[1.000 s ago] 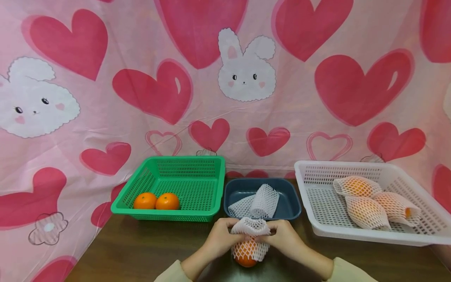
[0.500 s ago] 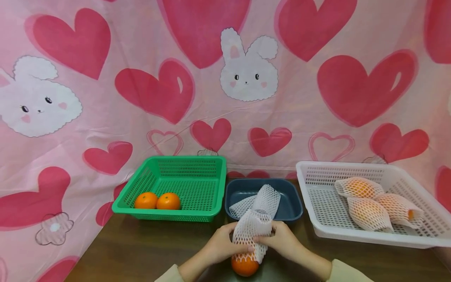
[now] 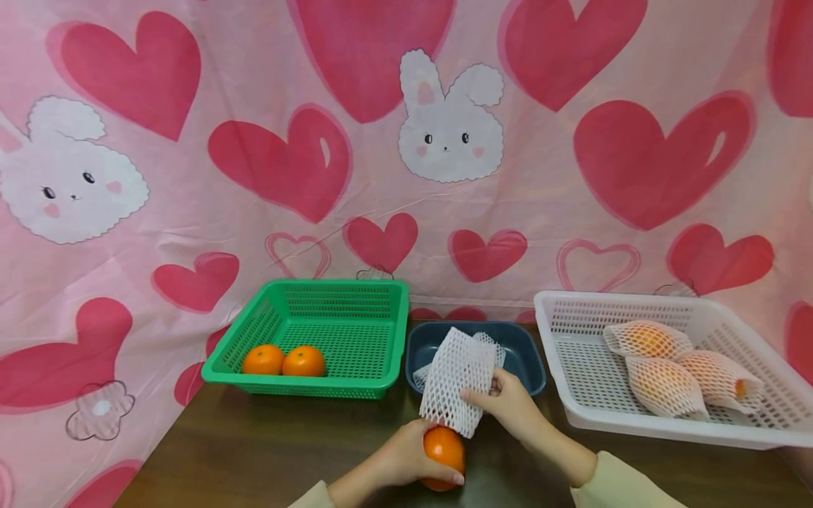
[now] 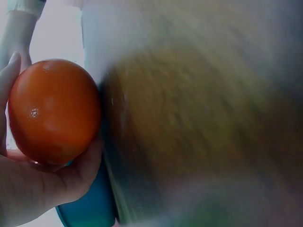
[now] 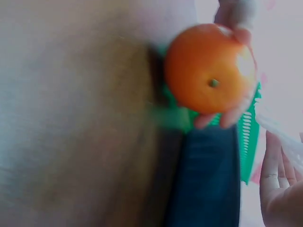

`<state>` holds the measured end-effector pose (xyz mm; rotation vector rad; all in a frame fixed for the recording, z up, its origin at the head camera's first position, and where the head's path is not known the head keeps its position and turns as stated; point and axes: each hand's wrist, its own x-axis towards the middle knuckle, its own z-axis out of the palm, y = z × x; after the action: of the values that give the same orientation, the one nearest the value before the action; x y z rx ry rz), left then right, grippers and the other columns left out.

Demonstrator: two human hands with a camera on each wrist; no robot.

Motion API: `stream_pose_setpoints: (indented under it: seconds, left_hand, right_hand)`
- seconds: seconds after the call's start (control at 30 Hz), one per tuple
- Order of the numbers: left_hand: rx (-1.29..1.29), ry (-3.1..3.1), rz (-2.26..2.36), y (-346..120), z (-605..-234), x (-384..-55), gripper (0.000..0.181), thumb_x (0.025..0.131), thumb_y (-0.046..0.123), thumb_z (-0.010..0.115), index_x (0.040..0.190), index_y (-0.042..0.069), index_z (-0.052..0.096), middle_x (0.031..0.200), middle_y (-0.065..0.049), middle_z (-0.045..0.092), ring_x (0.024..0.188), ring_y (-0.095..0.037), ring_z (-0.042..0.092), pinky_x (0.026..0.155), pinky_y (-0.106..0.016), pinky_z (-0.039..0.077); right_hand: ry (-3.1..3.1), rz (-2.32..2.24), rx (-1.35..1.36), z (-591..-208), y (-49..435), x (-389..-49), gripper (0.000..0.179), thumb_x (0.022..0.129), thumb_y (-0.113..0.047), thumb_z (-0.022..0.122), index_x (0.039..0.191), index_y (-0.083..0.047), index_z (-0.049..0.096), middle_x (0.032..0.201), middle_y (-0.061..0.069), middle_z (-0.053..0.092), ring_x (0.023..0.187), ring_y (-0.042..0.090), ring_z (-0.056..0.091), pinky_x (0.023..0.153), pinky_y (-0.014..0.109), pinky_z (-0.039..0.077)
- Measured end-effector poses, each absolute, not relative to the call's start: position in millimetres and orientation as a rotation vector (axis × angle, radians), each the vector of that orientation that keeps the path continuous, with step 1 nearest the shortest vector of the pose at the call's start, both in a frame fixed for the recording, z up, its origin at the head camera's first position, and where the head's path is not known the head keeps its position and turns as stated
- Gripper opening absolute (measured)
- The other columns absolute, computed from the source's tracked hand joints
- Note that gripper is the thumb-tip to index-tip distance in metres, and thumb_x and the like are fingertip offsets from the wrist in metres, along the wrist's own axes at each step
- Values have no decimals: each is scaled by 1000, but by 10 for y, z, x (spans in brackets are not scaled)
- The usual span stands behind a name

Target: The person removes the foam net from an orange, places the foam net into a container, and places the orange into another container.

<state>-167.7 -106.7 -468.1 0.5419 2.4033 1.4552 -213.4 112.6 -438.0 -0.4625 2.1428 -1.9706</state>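
Observation:
In the head view my left hand [image 3: 406,455] grips a bare orange [image 3: 444,453] near the front of the table. The left wrist view shows its fingers and thumb curled round the fruit. Just above the orange, my right hand [image 3: 511,406] pinches a white foam net sleeve [image 3: 459,381] by its right side. The sleeve hangs off the fruit, its lower edge close to the orange's top, and covers part of the blue tray [image 3: 531,360] behind. In that tray lie more white foam net [image 3: 488,340] pieces, partly hidden.
At the back left stands a green basket [image 3: 368,383] with two bare oranges [image 3: 283,360]. A white basket [image 3: 581,413] at the right holds three oranges in foam nets [image 3: 667,384]. The brown table [image 3: 254,451] runs in front, with a patterned cloth [image 3: 356,176] behind.
The foam net sleeve has come up off the orange, drawn upward by my right hand. My left hand has left the net and now holds the bare orange.

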Motion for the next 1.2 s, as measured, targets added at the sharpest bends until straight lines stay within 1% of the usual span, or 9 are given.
stream_pose_setpoints:
  seconds: [0.13, 0.27, 0.57, 0.8, 0.9, 0.97, 1.07, 1.13, 1.2]
  left_hand:
    - [536, 2406, 1424, -1056, -4669, -1680, 55, 73, 23, 94, 121, 15, 68, 104, 12, 64, 85, -6, 57, 75, -27, 51]
    - [529, 2379, 1387, -1053, -4664, -1702, 57, 72, 20, 94, 123, 19, 68, 107, 11, 64, 87, -8, 58, 76, -29, 52]
    - [665, 2393, 1216, -1174, -5457, -2099, 76, 60, 46, 99, 124, 45, 59, 115, 15, 59, 93, -6, 57, 72, -30, 51]
    - [665, 2353, 1212, -1194, -5512, -2152, 71, 62, 46, 98, 122, 46, 59, 114, 15, 59, 94, -8, 58, 70, -31, 52]
    - [663, 2333, 1215, -1198, -5512, -2160, 70, 63, 47, 97, 122, 47, 59, 114, 15, 59, 94, -8, 58, 71, -31, 52]
    - [663, 2336, 1215, -1195, -5493, -2151, 70, 63, 48, 97, 122, 47, 59, 113, 15, 59, 94, -8, 58, 71, -31, 52]
    - [661, 2360, 1213, -1183, -5351, -2081, 69, 65, 46, 96, 123, 43, 59, 113, 13, 59, 94, -8, 57, 71, -31, 51]
    - [644, 2375, 1227, -1162, -5122, -1984, 67, 67, 39, 97, 123, 37, 61, 112, 11, 59, 93, -9, 57, 72, -31, 52]
    - [630, 2388, 1240, -1141, -4855, -1880, 65, 69, 31, 96, 124, 29, 62, 111, 9, 60, 92, -10, 57, 73, -31, 52]
  right_hand:
    - [2216, -1981, -358, -4294, 1098, -2268, 58, 96, -13, 73, 140, 10, 43, 114, 20, 71, 91, 25, 71, 77, 34, 60]
    - [2257, -1984, -261, -4261, 1072, -2418, 58, 98, -14, 70, 143, 4, 39, 105, 16, 73, 80, 22, 69, 71, 32, 58]
    - [2181, -1986, -254, -4362, 1003, -2675, 59, 101, -9, 64, 145, 6, 29, 126, 28, 62, 95, 31, 71, 82, 45, 60]
    - [2133, -1878, -217, -4449, 951, -2798, 66, 100, -11, 67, 148, 6, 25, 133, 30, 52, 92, 28, 70, 80, 45, 60]
    - [2143, -1841, -188, -4454, 944, -2813, 75, 99, -11, 69, 150, 5, 17, 136, 32, 47, 97, 35, 68, 82, 45, 59]
    - [2197, -1795, -168, -4444, 955, -2820, 87, 97, -13, 70, 155, 6, 8, 147, 35, 36, 113, 42, 59, 89, 47, 57]
    - [2317, -1697, -138, -4418, 984, -2827, 106, 95, -17, 73, 158, 5, -10, 159, 37, 12, 137, 52, 32, 103, 55, 46]
    - [2426, -1639, -130, -4412, 1001, -2834, 115, 92, -17, 76, 157, 6, -15, 160, 37, 1, 142, 55, 18, 110, 61, 36]
    - [2525, -1611, -166, -4417, 1010, -2843, 114, 90, -15, 78, 159, 5, -10, 159, 37, 1, 142, 57, 17, 111, 65, 32]
